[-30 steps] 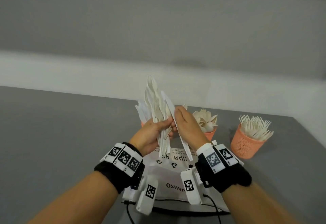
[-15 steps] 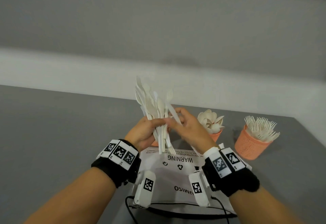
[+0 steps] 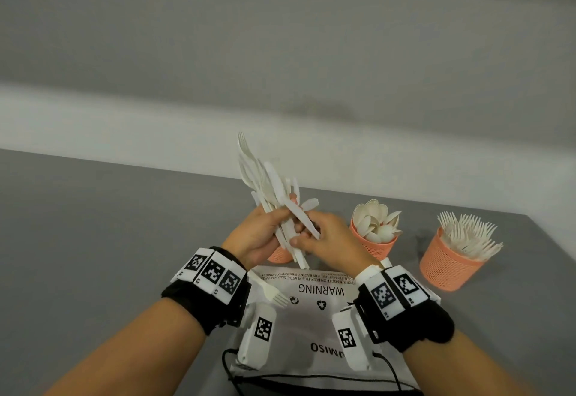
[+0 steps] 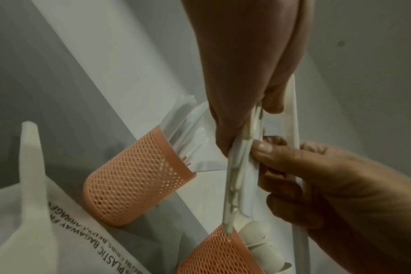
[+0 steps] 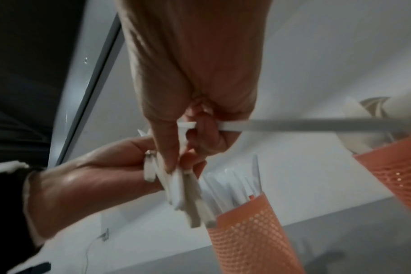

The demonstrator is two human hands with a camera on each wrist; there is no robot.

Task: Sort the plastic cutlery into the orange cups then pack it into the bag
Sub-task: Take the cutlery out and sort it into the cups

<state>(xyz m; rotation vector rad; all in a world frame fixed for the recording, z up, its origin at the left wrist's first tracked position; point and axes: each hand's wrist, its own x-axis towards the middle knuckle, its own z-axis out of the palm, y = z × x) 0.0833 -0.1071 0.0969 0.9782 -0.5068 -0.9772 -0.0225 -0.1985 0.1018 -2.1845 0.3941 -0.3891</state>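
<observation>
Sorting's well along: spoon cup (image 3: 374,239) and fork cup (image 3: 448,266) look full. Left hand (image 3: 258,236) grips the mixed bundle (image 3: 271,190), right hand (image 3: 327,239) pinches a knife (image 3: 300,215) out. Bag (image 3: 311,311) not packed yet.

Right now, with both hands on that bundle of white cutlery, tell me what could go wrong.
1. The left hand grips a fanned, uneven bundle of white plastic cutlery; while the right hand pulls out one white plastic knife, loose pieces may slip and fall.
2. The bundle hangs just above the orange mesh cup of knives, so it could knock the cup.
3. A white plastic fork lies on the white plastic bag and may be overlooked.
</observation>
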